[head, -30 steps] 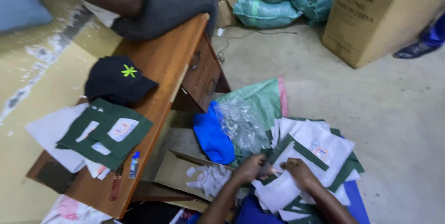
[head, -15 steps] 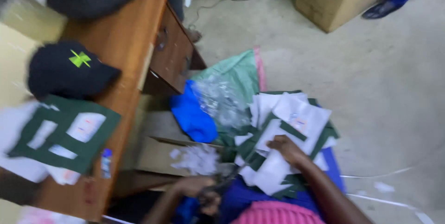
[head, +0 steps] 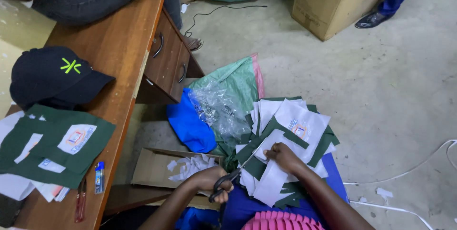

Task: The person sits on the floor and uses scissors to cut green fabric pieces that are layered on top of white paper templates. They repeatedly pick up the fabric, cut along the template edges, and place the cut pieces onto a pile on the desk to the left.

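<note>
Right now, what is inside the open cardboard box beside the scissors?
The cardboard box holds small white cut scraps. Its near end is hidden behind the left hand gripping the scissors.

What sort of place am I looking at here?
Probably a small garment or tailoring workshop: a pile of green and white fabric pieces on a concrete floor, scissors in the left hand, and a wooden desk with more cut pieces.

Black cap (head: 52, 75) with lime-green mark, green and white cloth pieces (head: 290, 135) with small orange-blue crests, black-handled scissors (head: 228, 180), bright blue cloth (head: 190, 125), brown wooden desk (head: 114, 49), tan box (head: 333, 1) far right
</note>
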